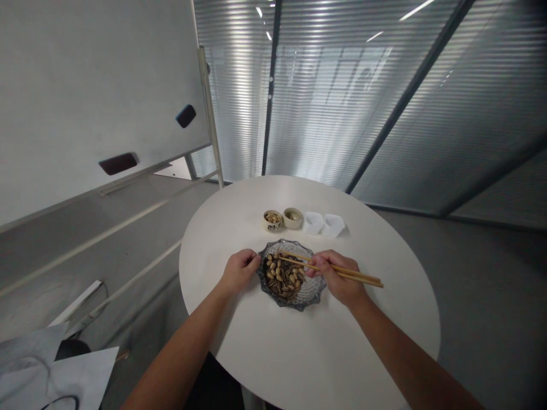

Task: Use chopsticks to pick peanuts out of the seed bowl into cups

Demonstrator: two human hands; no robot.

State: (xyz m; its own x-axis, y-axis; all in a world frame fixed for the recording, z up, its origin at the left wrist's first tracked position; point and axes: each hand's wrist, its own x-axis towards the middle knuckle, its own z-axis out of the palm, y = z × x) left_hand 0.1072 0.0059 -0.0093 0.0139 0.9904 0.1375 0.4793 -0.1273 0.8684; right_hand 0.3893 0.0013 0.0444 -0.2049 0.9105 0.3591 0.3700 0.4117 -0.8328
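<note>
Two bare forearms (387, 336) reach in over the near edge of a round white table (333, 353). The left hand (243, 270) is at the left side of a scalloped glass bowl (299, 307), its fingers curled in, with thumb and forefinger closed on the rim. The right hand (342, 276) has its fingers closed around a pair of wooden chopsticks (363, 278), their back ends sticking out to the right. The glass bowl sits on the table between the two hands, with dark slender seeds (284, 292) and pale nuts (280, 278) heaped toward its left side and ribbed glass showing on the right. The chopstick tips are slightly apart over the far left part of the heap; whether they pinch a nut is too small to tell. Beyond the glass bowl stands a row of four small containers: a lettered cup (272, 227) holding pale nuts, a plain beige cup (293, 222) with a little something inside, and two white dishes (313, 224). Farther off are a whiteboard (85, 85) on the left, bearing two dark erasers (118, 163), and a glass partition (325, 131) with blinds
</note>
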